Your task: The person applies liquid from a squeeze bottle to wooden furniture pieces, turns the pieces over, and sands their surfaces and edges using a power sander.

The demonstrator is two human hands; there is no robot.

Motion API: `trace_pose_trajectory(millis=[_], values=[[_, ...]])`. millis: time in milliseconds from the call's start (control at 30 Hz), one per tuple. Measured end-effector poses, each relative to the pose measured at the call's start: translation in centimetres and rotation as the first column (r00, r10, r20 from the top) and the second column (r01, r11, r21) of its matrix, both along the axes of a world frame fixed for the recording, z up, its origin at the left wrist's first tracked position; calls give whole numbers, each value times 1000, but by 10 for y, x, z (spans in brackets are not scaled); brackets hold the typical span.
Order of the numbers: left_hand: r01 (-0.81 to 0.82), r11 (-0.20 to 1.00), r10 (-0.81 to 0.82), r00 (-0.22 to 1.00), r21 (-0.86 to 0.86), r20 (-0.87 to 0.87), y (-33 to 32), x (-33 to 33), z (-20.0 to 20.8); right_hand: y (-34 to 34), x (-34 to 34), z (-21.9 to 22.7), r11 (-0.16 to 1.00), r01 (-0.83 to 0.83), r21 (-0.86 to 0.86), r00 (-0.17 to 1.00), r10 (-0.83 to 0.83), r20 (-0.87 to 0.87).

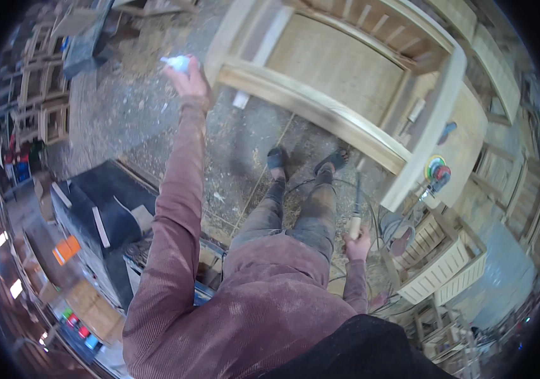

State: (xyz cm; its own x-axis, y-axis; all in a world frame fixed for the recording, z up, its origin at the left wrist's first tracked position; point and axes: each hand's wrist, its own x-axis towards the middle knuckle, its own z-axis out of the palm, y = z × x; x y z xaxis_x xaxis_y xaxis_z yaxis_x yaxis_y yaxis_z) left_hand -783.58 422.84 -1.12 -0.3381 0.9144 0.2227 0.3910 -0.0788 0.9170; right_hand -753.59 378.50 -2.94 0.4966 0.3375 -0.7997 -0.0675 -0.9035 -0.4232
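Head cam: white-blue item (180, 64) grasped in my L hand (190, 83), upper L of frame, pale-handled tool (355, 223) held in my R hand (358, 244), lower ctr-right. A careless upswing of the tool could dent the wooden furniture (314, 110), upper R, or my feet (276, 159) might catch the dark cord (299, 184), ctr. Can't ID the item, grip part-covers it; tool's far end blurry, furniture top cut off.

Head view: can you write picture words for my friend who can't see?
A person's left hand holds a small whitish object beside a slatted wooden furniture frame; the right hand grips a slim, pale-handled tool. Debris litters the floor.
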Motion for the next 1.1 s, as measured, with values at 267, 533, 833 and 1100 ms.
trace_pose_trajectory(millis=[267,533,833,1100], values=[[-82,963,26,976,-256,-215,5,-39,-6,202,-103,-77,734,-624,270,767,641,31],[-62,963,2,975,-261,-224,4,-42,1,293,-126,-153,466,-870,159,492,806,330],[-99,990,70,965,-103,-251,5,-45,-21,283,-90,-172,358,-907,222,421,800,427],[-96,991,68,963,-94,-260,7,-43,-21,288,-98,-139,297,-946,132,321,798,510]])
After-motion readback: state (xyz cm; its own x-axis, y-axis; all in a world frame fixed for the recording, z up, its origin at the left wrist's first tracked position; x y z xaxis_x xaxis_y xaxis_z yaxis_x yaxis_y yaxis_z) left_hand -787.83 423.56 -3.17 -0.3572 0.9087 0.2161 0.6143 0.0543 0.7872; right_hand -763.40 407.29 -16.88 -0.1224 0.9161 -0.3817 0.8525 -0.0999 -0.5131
